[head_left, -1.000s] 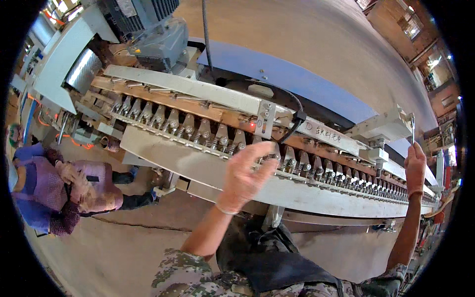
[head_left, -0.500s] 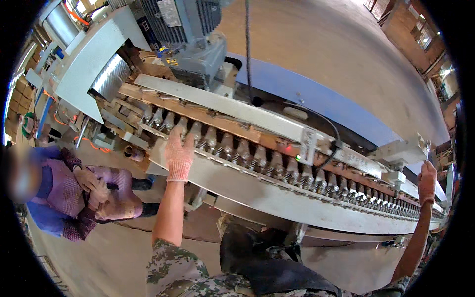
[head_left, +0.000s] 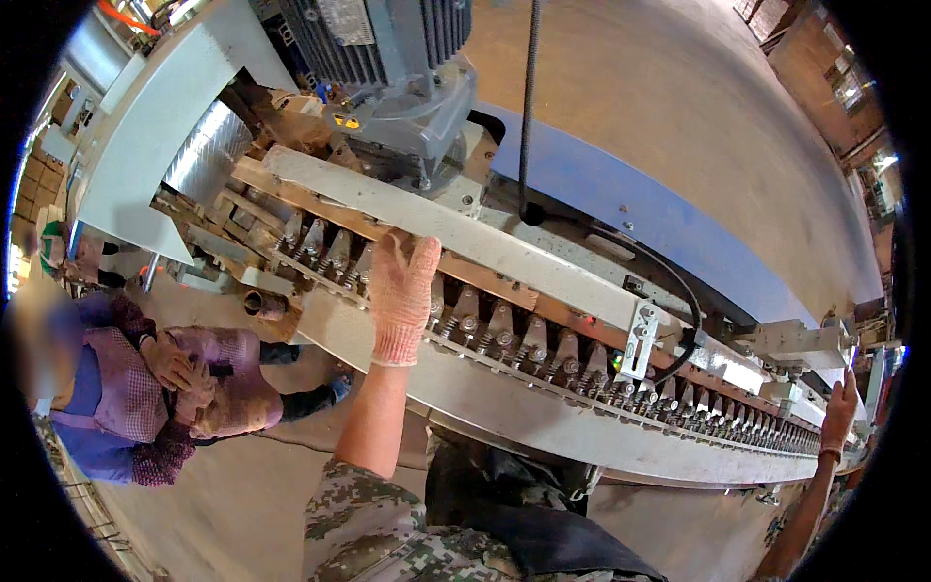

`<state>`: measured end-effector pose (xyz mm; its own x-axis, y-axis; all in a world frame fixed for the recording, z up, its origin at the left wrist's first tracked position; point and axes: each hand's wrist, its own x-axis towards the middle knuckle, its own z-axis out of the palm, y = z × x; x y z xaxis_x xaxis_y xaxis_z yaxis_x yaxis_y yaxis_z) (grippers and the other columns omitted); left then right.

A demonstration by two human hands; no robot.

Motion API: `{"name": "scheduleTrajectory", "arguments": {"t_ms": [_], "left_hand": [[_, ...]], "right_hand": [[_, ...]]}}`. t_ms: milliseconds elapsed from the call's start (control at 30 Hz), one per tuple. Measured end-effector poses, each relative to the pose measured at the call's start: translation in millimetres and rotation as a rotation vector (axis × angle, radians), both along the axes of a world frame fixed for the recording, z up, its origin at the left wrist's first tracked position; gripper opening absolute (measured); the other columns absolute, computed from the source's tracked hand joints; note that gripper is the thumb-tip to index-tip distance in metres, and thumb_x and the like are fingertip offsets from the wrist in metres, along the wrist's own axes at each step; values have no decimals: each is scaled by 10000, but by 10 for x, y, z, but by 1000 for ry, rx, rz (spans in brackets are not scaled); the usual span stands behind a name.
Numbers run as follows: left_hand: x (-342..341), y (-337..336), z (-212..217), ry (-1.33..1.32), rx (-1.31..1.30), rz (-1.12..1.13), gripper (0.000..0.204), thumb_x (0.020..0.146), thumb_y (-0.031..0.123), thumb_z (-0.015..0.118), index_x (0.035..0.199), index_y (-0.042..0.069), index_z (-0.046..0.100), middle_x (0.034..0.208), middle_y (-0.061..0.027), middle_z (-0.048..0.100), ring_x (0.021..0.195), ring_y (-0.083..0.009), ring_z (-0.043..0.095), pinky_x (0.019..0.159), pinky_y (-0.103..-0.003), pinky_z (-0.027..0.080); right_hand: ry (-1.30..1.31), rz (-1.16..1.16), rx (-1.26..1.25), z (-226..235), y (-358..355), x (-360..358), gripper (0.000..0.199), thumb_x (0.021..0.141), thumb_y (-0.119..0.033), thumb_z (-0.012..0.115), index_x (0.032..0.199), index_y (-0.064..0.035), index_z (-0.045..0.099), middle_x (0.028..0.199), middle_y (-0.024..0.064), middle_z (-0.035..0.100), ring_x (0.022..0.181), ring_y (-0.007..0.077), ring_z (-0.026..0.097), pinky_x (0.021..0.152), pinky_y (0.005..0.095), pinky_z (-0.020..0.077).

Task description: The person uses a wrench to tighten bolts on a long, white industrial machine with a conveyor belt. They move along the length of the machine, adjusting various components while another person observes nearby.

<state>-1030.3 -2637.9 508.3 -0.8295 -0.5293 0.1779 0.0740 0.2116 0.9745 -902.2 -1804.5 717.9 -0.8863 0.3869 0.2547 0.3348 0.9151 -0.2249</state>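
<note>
1. Wooden strip point(head_left: 456, 274): one, lying along the machine's long rail under a row of metal clamps point(head_left: 504, 335).
2. Left hand point(head_left: 401, 291): one knit glove, fingers together, flat on the strip.
3. Right hand point(head_left: 840, 412): bare, resting at the rail's far end; I cannot tell its fingers.
4. One electric motor point(head_left: 388, 58) above.

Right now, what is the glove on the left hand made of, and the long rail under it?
The glove looks like knitted cloth, pinkish and soft: a ribbed weave and a snug cuff show. The long rail looks like painted or bare metal, pale grey and smooth, with a row of shiny bolted clips above it. The brown strip under the fingers could be wood.
</note>
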Motion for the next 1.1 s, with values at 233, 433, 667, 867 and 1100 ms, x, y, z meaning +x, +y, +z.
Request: {"name": "scheduleTrajectory", "arguments": {"t_ms": [233,433,667,867,1100], "left_hand": [[-32,9,131,-221,-162,27,675,1008,480,714,1398,-46,551,1334,-182,587,1242,-265,587,1067,-416,495],[-124,454,-150,-73,389,176,891,1037,615,602,1635,10,336,1616,-135,431,1463,-259,441,1205,-403,354],[-113,7,-970,-34,473,81,954,1038,478,668,1663,-69,199,1641,-163,434,1493,-255,435,1221,-339,354],[-182,271,-74,-48,545,180,887,966,465,755,1615,-4,375,1490,-98,558,1337,-199,512,1155,-408,399],[-185,472,63,41,779,-53,774,1034,596,567,1581,71,413,1551,-119,478,1413,-279,449,1214,-470,340]], "right_hand": [[-178,1,174,59,879,-74,427,1124,-122,525,1537,-18,544,1456,193,659,1306,239,630,1072,380,498],[-175,352,164,172,1673,-667,622,1045,-290,591,1586,-5,477,1589,166,535,1392,251,555,1100,412,493],[-81,41,-372,460,1087,-1620,597,1016,-261,590,1564,-41,500,1593,134,534,1422,260,525,1136,449,461],[-21,85,-68,338,1002,-1204,520,1005,-234,576,1491,-51,549,1565,131,552,1443,250,502,1169,427,423],[237,-15,-439,150,284,662,438,993,-202,559,1406,-63,606,1532,128,573,1467,239,474,1208,402,377]]}}
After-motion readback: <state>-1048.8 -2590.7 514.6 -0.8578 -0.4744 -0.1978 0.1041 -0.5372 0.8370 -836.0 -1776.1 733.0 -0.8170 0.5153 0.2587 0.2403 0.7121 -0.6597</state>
